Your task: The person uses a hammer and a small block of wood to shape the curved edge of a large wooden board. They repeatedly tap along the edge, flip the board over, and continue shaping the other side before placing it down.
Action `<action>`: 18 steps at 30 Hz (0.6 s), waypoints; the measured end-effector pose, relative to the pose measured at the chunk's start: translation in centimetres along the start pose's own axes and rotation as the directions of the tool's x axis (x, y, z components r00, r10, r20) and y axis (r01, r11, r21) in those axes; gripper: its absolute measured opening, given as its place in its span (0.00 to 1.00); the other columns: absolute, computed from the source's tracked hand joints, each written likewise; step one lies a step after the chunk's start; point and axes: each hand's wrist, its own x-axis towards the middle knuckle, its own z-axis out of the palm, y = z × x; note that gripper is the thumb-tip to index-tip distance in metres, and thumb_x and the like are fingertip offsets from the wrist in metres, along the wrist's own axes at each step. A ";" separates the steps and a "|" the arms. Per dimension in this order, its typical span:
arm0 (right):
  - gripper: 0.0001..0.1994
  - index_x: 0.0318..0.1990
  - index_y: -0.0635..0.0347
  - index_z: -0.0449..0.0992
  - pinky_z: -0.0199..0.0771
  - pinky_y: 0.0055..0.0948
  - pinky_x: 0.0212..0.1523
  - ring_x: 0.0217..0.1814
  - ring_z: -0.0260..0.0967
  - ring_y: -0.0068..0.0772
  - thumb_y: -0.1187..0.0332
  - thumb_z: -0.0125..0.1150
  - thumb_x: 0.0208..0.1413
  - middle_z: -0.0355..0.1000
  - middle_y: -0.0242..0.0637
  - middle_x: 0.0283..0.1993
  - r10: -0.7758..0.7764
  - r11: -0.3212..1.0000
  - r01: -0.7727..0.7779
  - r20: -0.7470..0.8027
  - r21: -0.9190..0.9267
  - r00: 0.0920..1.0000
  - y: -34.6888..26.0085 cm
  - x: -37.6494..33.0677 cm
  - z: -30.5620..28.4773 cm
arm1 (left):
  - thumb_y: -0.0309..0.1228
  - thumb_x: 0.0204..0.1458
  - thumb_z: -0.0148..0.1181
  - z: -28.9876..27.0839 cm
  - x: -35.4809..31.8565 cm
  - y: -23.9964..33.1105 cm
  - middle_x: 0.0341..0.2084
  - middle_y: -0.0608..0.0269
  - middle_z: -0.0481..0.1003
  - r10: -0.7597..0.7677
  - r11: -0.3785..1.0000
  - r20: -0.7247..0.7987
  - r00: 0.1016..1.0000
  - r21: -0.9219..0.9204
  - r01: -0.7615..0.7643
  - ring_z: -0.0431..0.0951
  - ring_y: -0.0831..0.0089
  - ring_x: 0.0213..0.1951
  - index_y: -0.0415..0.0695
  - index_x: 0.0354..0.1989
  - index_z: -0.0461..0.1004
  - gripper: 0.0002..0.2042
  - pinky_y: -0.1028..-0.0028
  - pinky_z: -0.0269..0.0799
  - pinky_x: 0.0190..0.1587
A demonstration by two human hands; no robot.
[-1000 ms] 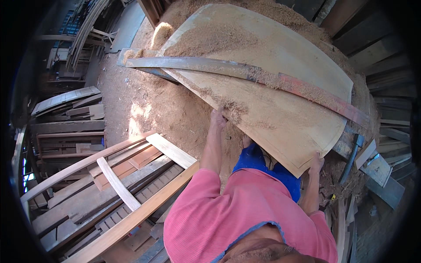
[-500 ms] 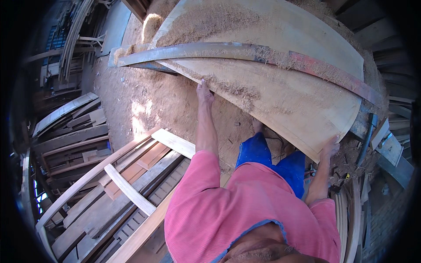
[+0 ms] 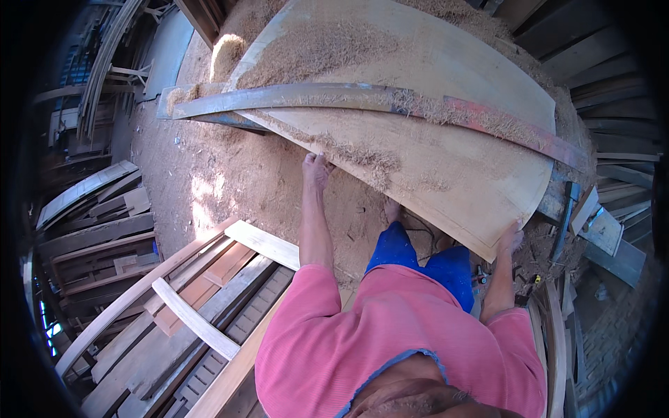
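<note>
A large pale wooden sheet (image 3: 446, 174) lies in front of me, partly covered with heaps of wood shavings (image 3: 327, 49). My left hand (image 3: 317, 169) is closed on its near edge, left of my legs. At the sheet's near right corner, my right hand (image 3: 511, 238) grips the edge; some of its fingers are hidden. Across the top of the sheet runs a long curved wooden strip (image 3: 293, 96), grey at the left and worn red toward the right, with shavings on it.
Left of me stands a wooden frame (image 3: 261, 244) with a curved rail (image 3: 195, 317), above several stacked boards. More timber (image 3: 97, 230) is piled at the far left. A hammer-like tool (image 3: 564, 219) lies right of the sheet. Sawdust covers the ground (image 3: 209, 160).
The view has shifted slightly, so the sheet and strip appear lower and more to the left. Both hands keep their places on the sheet's edge.
</note>
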 end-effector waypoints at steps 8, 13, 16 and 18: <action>0.32 0.54 0.74 0.70 0.67 0.56 0.58 0.58 0.69 0.68 0.46 0.40 0.69 0.71 0.66 0.54 0.046 0.998 -0.040 0.112 -0.055 0.993 -1.5 -6.3 0.4 | 0.39 0.52 0.72 -5.8 1.4 2.4 0.47 0.49 0.75 0.268 0.697 -0.183 0.946 0.714 -0.060 0.79 0.56 0.47 0.37 0.57 0.63 0.30 0.52 0.77 0.49; 0.26 0.49 0.71 0.73 0.70 0.54 0.54 0.53 0.72 0.66 0.51 0.43 0.69 0.74 0.63 0.49 0.139 0.989 -0.136 0.053 -0.054 0.989 1.3 -4.7 1.3 | 0.43 0.44 0.75 4.9 -3.9 8.1 0.65 0.34 0.58 0.555 -0.153 0.325 0.765 0.945 -0.291 0.57 0.42 0.68 0.36 0.65 0.59 0.44 0.46 0.52 0.69; 0.22 0.47 0.70 0.76 0.70 0.51 0.52 0.51 0.73 0.62 0.56 0.44 0.67 0.76 0.61 0.47 -0.123 0.981 0.132 0.069 -0.146 0.990 6.1 -2.4 2.4 | 0.43 0.46 0.74 9.1 -4.9 5.9 0.69 0.31 0.52 0.379 -0.253 0.511 0.771 0.859 -0.445 0.52 0.38 0.70 0.37 0.66 0.60 0.42 0.46 0.48 0.70; 0.15 0.41 0.69 0.74 0.70 0.42 0.43 0.40 0.72 0.44 0.63 0.47 0.65 0.76 0.50 0.37 -0.045 0.948 -0.025 0.213 0.316 0.976 3.4 -4.0 0.9 | 0.45 0.50 0.69 9.9 -4.7 3.9 0.69 0.29 0.50 0.302 -0.311 0.639 0.707 0.768 -0.561 0.51 0.34 0.70 0.37 0.67 0.59 0.39 0.44 0.46 0.70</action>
